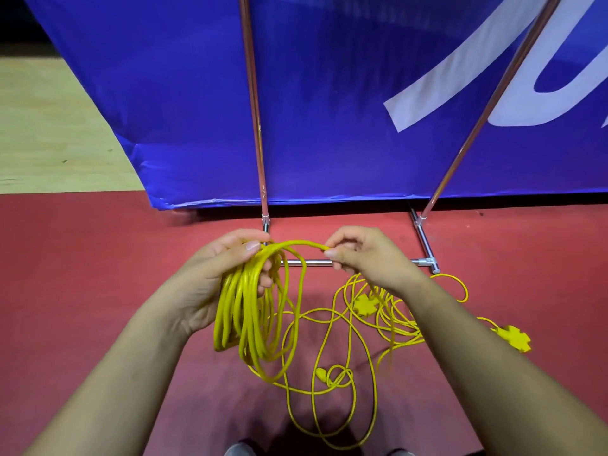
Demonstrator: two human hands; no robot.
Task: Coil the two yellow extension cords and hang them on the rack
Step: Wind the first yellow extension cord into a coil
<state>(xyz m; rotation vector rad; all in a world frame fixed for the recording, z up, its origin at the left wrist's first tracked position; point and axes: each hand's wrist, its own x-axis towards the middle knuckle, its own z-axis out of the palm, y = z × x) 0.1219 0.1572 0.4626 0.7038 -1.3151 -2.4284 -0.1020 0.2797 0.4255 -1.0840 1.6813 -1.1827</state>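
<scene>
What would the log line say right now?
step: coiling | left hand: holds coil | right hand: pinches strand | floor: loose cord | hung: none

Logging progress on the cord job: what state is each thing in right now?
Left hand: grips the coil.
Coil: partly wound, hanging from that hand.
Right hand: pinches the strand entering the coil.
Loose cord: sprawled uncoiled on the floor.
Socket blocks: lying on the floor.
Rack: no cord hung on visible bars.

Coil hangs from left hand. Right hand at its 3 o'clock, pinching top strand. Loose cord on floor at 5. Rack base at 12, banner behind.
</scene>
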